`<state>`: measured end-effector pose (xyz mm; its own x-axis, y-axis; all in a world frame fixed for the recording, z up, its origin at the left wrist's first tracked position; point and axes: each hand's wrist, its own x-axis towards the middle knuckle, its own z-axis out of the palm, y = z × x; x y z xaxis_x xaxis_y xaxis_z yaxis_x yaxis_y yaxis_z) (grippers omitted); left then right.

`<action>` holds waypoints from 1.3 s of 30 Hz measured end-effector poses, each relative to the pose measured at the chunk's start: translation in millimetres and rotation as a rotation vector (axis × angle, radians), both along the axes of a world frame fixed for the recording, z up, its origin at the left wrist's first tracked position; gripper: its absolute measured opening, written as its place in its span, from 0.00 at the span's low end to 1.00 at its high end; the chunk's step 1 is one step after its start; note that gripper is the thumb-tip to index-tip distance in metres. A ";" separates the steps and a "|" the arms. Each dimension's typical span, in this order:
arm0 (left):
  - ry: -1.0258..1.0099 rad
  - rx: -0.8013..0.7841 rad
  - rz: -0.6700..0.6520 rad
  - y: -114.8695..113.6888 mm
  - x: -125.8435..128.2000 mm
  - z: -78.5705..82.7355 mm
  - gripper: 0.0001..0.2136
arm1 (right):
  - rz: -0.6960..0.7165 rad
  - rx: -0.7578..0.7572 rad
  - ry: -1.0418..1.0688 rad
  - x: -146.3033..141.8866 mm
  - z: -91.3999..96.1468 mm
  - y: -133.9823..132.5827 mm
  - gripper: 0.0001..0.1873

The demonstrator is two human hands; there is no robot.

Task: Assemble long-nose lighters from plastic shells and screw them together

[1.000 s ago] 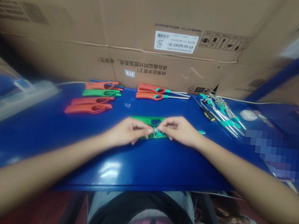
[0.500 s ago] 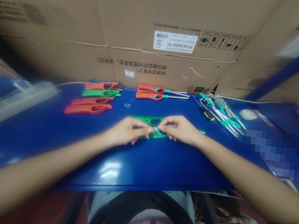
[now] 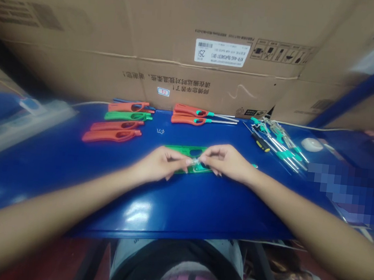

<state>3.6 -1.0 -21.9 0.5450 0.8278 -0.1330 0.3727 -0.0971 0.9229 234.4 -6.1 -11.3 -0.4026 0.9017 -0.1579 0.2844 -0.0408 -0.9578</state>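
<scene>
At the middle of the blue table, my left hand (image 3: 162, 164) and my right hand (image 3: 223, 160) meet over a green lighter casing (image 3: 182, 150). Fingertips of both hands pinch a small clear part (image 3: 195, 162) between them; its exact kind is too small to make out. The casing lies flat under the fingers, partly hidden by them, and a loop-shaped opening shows near its upper edge. Just right of my right hand, a small teal tip (image 3: 254, 166) peeks out.
Orange casings (image 3: 112, 136) and a green casing (image 3: 127, 116) lie at left. Two orange lighters (image 3: 189, 119) lie at the back. To the right are metal lighter rods with teal parts (image 3: 284, 154), a screwdriver (image 3: 260, 142) and a white round object (image 3: 312, 144). A cardboard box (image 3: 145, 28) stands behind.
Both hands stay over the green casing, pinching the small clear part with barely any finger movement. The whole view has shifted very slightly.
</scene>
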 end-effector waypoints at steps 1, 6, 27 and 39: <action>0.001 0.007 0.000 0.3 -0.1 -0.9 0.19 | -0.001 0.006 0.001 0.1 -0.6 0.0 0.17; 0.005 0.022 -0.007 1.1 0.0 -1.8 0.18 | 0.007 0.024 -0.020 0.3 -3.1 0.3 0.17; 0.121 -0.039 -0.099 10.4 -14.8 16.9 0.16 | 0.050 0.017 -0.114 2.0 7.5 0.0 0.12; 0.248 0.409 -0.192 4.8 -17.4 16.4 0.10 | 0.080 0.021 -0.099 4.4 5.5 1.8 0.14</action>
